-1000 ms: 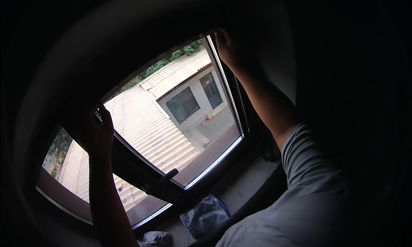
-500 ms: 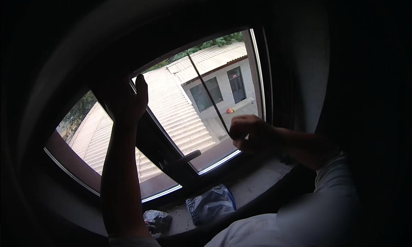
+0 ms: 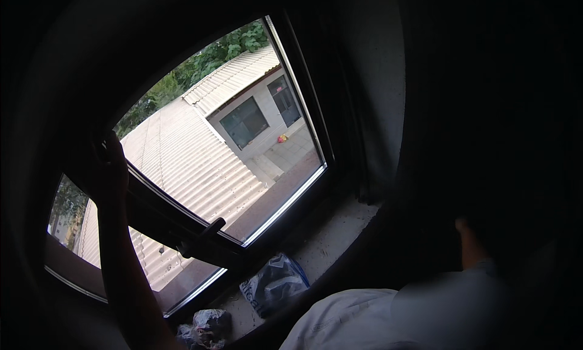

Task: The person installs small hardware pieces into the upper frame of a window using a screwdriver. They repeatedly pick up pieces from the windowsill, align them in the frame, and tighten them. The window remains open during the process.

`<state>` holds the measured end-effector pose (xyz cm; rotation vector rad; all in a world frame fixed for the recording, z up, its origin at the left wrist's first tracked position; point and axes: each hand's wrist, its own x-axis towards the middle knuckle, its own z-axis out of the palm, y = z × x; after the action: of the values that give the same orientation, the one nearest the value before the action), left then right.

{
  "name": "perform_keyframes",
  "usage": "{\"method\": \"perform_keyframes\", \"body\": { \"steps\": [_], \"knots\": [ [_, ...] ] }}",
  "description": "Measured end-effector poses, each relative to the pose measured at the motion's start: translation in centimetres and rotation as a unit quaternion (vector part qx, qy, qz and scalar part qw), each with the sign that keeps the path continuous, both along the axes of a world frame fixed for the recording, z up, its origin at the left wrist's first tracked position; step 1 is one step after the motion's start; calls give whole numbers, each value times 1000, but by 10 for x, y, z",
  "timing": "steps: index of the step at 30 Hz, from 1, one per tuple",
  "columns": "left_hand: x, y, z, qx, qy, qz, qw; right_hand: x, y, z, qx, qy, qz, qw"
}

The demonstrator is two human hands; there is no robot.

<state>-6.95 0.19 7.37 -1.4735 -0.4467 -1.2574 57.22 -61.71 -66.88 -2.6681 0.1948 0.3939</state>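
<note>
My left hand [image 3: 109, 171] is raised against the dark upright post between the two window panes. Its thumb side shows against the glass, while the other fingers are lost in shadow. Below it, a window handle [image 3: 203, 237] sticks out from the dark window frame [image 3: 246, 253]. My right hand [image 3: 466, 237] is low at the right, away from the window. Only a small lit part of it shows, so its fingers and anything in them are hidden in the dark.
A clear plastic bag with dark contents [image 3: 274, 286] lies on the dusty sill [image 3: 340, 231]. A crumpled plastic bundle [image 3: 209, 325] sits nearer my left arm. Beyond the glass are a corrugated roof [image 3: 194, 161], a low building and green leaves.
My right hand has moved from before the glass to the dark lower right. The thin dark strip running down to it no longer shows. The view has swung, shifting the window left.
</note>
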Motion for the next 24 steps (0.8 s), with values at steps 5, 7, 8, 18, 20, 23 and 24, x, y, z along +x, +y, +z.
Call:
{"method": "perform_keyframes", "body": {
  "steps": [5,7,8,18,20,23,24],
  "knots": [
    [-15,14,1,-83,-12,35,996,55,40,78,-32,-128,87,987],
    [-26,-7,14,-42,6,54,998,55,112,130,38,-142,70,987],
    [-25,-10,14,-44,5,48,998,56,129,159,83,-146,56,984],
    [-9,-23,15,-32,21,-14,999,-176,317,388,395,-385,368,749],
    [7,-12,2,-28,13,-46,998,-195,353,400,346,-427,347,760],
    [4,-17,8,-13,12,7,1000,-203,396,405,243,-345,341,840],
    [-2,-17,9,-11,10,39,999,-206,406,406,231,-342,338,846]
  ]
}}
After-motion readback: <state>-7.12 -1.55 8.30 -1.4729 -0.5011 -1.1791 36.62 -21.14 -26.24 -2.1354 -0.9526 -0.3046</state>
